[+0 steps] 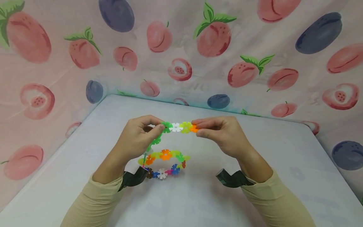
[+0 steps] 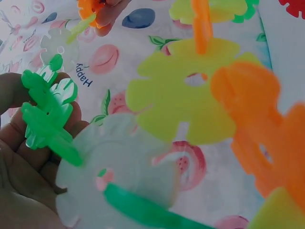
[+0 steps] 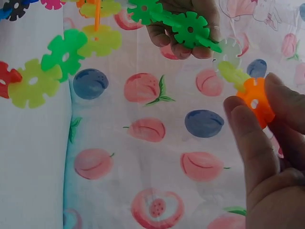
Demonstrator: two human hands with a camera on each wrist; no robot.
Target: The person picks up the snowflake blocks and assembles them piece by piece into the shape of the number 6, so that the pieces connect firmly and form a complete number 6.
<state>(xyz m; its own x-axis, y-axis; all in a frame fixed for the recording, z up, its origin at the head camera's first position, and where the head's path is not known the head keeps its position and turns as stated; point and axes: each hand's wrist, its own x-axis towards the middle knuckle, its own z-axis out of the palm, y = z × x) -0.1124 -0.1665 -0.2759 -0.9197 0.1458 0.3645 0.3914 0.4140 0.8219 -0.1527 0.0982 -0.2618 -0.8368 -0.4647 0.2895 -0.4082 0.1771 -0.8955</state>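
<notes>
Orange disc pinch clearest, probably, from right wrist

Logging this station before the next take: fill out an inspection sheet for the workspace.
Surface: white table, bare around the work.
Job's things: snowflake-disc chain, one looped structure; its lower ring rests on the table, its top strand is held up between both hands.
Clutter: nothing seen.
Grips: left hand pinches the green disc; right hand pinches the orange disc.
Cables: nothing seen; dark wrist straps only.
Surroundings: fruit-print cloth behind and at both sides.
</notes>
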